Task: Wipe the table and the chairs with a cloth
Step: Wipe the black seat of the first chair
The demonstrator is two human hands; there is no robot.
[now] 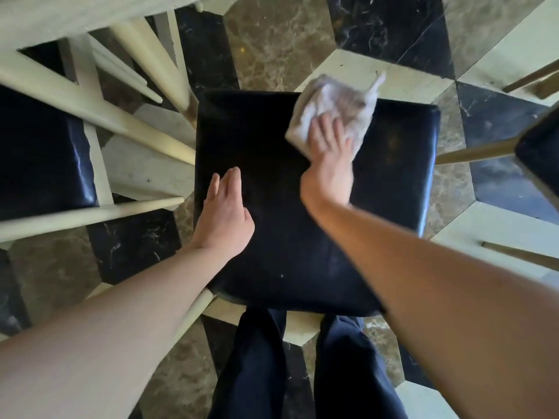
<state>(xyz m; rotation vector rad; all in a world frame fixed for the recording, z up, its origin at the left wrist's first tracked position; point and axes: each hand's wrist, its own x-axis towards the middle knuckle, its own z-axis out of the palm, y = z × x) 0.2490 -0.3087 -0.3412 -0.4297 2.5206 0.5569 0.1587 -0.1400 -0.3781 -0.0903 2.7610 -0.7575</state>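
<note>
1. The cloth (332,107), pale and crumpled, lies on the dark chair seat (287,207) near its far right corner, with one blurred tip reaching past the far edge.
2. The right hand (328,152) presses down on the cloth with straight, slightly spread fingers.
3. The left hand (225,213) lies flat at the seat's left edge, fingers straight and together, holding nothing.
4. The middle and near part of the seat are bare between the two hands.
5. A second dark seat (42,158) with pale legs stands just left; another seat's corner (541,146) shows at the right.
6. The pale table edge (75,16) crosses the far left corner above a marble floor (272,46).
</note>
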